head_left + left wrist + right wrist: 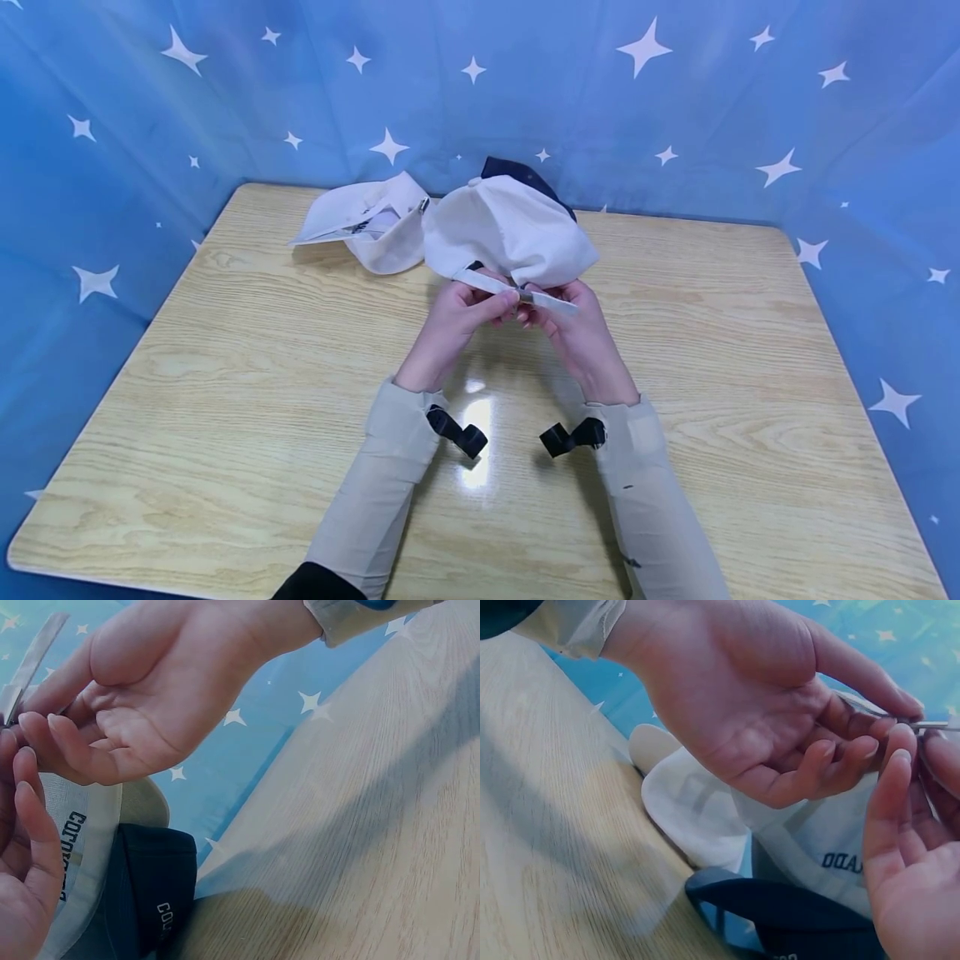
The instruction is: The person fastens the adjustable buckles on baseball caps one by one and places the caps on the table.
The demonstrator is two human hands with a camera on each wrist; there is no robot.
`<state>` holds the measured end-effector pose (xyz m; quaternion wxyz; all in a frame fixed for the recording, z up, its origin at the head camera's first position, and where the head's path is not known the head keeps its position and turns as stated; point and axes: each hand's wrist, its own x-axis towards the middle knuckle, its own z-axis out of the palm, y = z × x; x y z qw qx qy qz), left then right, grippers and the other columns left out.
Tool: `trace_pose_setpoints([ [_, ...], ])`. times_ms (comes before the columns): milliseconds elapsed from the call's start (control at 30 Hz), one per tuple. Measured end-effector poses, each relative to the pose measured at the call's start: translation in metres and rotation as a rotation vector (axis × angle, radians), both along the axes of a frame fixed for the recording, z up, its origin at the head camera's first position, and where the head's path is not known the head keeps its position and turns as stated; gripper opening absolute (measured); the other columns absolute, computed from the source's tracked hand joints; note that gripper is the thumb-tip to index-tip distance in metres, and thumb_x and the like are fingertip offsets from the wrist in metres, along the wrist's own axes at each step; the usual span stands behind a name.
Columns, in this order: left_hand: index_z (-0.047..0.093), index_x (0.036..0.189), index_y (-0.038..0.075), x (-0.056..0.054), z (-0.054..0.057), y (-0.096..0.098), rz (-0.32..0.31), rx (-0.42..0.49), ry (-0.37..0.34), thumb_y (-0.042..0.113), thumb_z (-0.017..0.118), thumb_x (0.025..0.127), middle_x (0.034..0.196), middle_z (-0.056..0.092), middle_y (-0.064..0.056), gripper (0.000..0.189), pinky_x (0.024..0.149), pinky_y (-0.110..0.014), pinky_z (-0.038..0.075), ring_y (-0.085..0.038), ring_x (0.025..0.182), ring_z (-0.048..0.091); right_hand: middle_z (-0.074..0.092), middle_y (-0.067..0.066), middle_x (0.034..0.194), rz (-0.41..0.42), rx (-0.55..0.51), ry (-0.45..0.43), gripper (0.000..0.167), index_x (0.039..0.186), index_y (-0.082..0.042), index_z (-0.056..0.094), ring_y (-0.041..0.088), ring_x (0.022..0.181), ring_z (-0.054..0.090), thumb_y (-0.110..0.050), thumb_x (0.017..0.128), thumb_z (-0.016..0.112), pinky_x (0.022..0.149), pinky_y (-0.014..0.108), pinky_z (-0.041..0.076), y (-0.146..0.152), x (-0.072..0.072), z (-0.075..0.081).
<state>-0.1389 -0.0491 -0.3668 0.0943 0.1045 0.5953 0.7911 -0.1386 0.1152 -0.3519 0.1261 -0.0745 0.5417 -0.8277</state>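
Note:
Both hands are at the back strap (555, 304) of a white cap (517, 233) near the far middle of the table. My left hand (457, 321) pinches the strap between thumb and fingers, beside a small metal buckle (527, 296). From the other side my right hand (581, 333) pinches the strap close to the buckle, and the fingertips of both hands meet there. Dark lettering (842, 862) shows inside the cap's band. Beyond the white crown, a navy curved piece (525, 173) sticks out; in the left wrist view it bears pale letters.
Another white cap (375, 221) lies on the wooden table (225, 400), left of the held one. A blue curtain with white stars (525, 92) hangs behind and along the sides. Small black wrist mounts (457, 431) jut inward from both sleeves.

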Motion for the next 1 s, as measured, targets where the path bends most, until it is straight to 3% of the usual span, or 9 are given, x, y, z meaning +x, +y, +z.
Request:
trace_pose_setpoints([
  [467, 0.059, 0.096, 0.006, 0.0021, 0.0058, -0.0017, 0.016, 0.033, -0.035, 0.021, 0.064, 0.083, 0.086, 0.059, -0.011, 0.020, 0.068, -0.033, 0.044, -0.020, 0.076, 0.055, 0.056, 0.011, 0.086, 0.014, -0.051, 0.021, 0.029, 0.101, 0.001, 0.051, 0.018, 0.065, 0.055, -0.014, 0.081, 0.066, 0.060, 0.026, 0.047, 0.0034, -0.0008, -0.0027],
  [700, 0.059, 0.095, 0.004, 0.0017, 0.0056, -0.0028, 0.015, 0.043, -0.024, 0.020, 0.065, 0.083, 0.085, 0.058, -0.011, 0.021, 0.067, -0.032, 0.044, -0.020, 0.075, 0.054, 0.056, 0.010, 0.085, -0.005, -0.043, -0.004, 0.031, 0.098, 0.000, 0.053, 0.018, 0.065, 0.055, -0.017, 0.078, 0.069, 0.059, 0.024, 0.047, 0.0022, -0.0015, -0.0005],
  [1000, 0.059, 0.094, 0.004, 0.0016, 0.0051, -0.0029, 0.010, 0.040, -0.016, 0.020, 0.065, 0.082, 0.083, 0.058, -0.011, 0.021, 0.066, -0.029, 0.044, -0.021, 0.075, 0.053, 0.053, 0.010, 0.088, -0.014, 0.002, 0.006, 0.023, 0.100, -0.001, 0.054, 0.018, 0.069, 0.055, -0.014, 0.083, 0.063, 0.061, 0.024, 0.048, 0.0027, -0.0008, -0.0009],
])
